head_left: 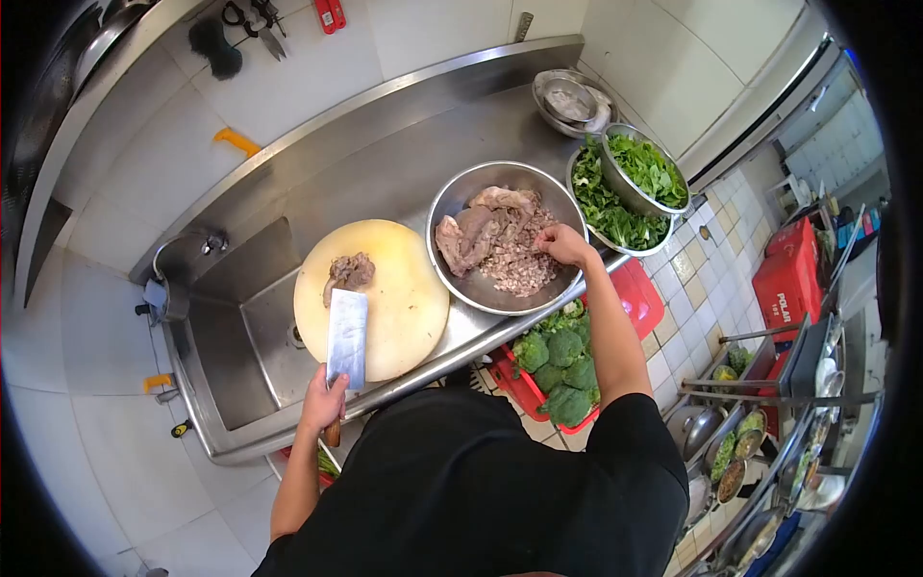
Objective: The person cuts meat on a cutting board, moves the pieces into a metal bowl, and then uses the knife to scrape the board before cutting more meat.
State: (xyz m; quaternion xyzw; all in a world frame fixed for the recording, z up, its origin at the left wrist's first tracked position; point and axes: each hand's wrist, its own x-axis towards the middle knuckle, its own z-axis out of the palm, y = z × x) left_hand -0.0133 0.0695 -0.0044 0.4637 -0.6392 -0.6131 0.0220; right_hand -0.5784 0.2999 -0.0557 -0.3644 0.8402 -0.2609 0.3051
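1. white tiles (317,58) behind the steel bench (385,159); sink (216,361) at its left end.
2. board (413,298) by the front edge, meat lump (352,272) on it.
3. left grip (324,396) closed on the cleaver (347,337), blade over the board.
4. right grip (565,244) in the bowl (455,194), at chopped meat (519,262); cannot tell if pinching.

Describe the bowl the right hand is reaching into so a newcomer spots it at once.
Find the stainless-steel counter with the sink basin, then the round cutting board. The wide steel bowl sits just right of the board, away from the basin. Unlike the bowls of leafy greens beyond it, it holds large meat pieces beside a diced heap.
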